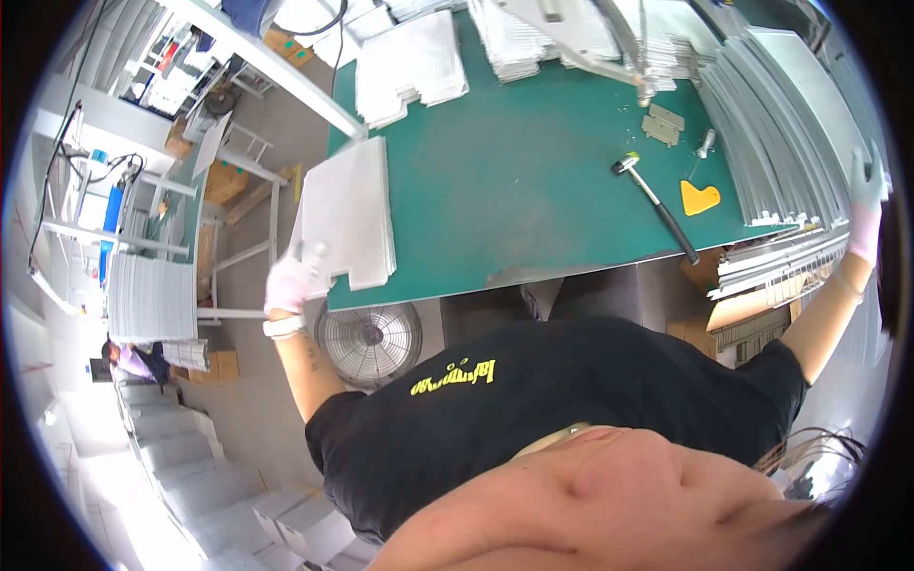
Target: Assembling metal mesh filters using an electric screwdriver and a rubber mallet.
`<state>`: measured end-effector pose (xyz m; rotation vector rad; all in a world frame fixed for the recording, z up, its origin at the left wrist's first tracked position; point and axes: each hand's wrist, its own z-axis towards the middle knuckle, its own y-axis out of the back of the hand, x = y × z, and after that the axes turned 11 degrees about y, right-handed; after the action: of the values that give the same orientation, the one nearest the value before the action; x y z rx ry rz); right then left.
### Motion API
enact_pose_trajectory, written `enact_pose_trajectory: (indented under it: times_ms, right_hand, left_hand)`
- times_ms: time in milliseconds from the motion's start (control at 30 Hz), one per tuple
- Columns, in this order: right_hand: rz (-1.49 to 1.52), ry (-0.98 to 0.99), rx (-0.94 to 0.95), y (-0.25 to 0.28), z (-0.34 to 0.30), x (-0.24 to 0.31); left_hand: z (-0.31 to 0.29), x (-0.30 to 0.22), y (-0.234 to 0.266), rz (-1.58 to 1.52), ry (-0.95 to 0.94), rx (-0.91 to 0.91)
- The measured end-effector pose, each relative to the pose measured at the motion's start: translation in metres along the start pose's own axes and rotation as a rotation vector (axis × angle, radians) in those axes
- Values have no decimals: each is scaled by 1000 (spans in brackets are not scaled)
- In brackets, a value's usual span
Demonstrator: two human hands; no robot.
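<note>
My left hand, in a pale glove, lies at the left edge of a low stack of white notched sheets on the green table mat. Its fingers reach over the edge of the stack and look loosely stretched, though somewhat blurred. Far out to the right, my right hand, gloved as well, is raised beside a tall stack of pale ribbed panels. Its fingers are extended and nothing shows in them. Whether it touches the panels is unclear.
On the green mat lie a mallet, a yellow scraper, a small tool with a pale handle and a grey-green plate. More sheet stacks line the far edge. A floor fan stands below the near left corner.
</note>
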<state>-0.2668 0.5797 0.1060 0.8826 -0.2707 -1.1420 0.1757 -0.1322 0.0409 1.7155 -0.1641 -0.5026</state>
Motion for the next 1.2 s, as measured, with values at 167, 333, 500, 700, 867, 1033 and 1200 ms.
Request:
enact_pose_trajectory:
  times_ms: [167,333,500,700,867,1033,1200]
  right_hand:
    - [567,29,42,3,-23,184]
    - [1094,289,51,-64,-40,340]
    - [812,544,536,-141,-50,407]
    - [770,590,430,-162,-49,403]
    - [741,573,455,-150,-47,401]
    - [801,574,465,-152,-40,406]
    - [768,512,522,-152,-49,398]
  left_hand:
    - [-86,-73,33,-501,-3,232]
    - [-130,-152,-116,64,-581,278]
    - [-120,-207,-152,139,-779,456]
    - [115,-256,-139,-51,-747,-168]
    - [305,-294,-162,171,-412,-537]
    - [359,-295,-158,-33,36,-98]
    - [335,-343,-127,54,-295,-344]
